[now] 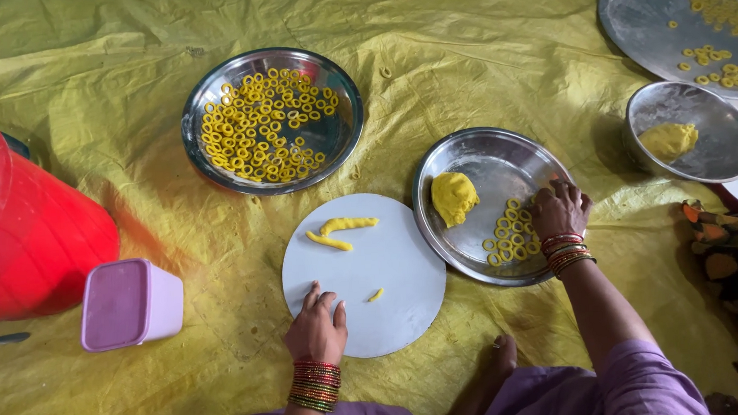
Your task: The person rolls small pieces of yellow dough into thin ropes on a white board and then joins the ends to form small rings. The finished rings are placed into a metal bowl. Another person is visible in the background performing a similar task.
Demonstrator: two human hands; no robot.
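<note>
My left hand rests flat on the near edge of a round white board, fingers spread, holding nothing. On the board lie two yellow dough strips and a small dough bit. My right hand reaches into a steel plate, fingers curled down over small yellow dough rings. Whether it pinches a ring is hidden. A lump of yellow dough sits in the same plate.
A steel plate full of dough rings lies beyond the board. A red container and a pink lidded box stand at left. At right, a steel bowl holds dough, and another plate holds rings. Everything rests on a yellow sheet.
</note>
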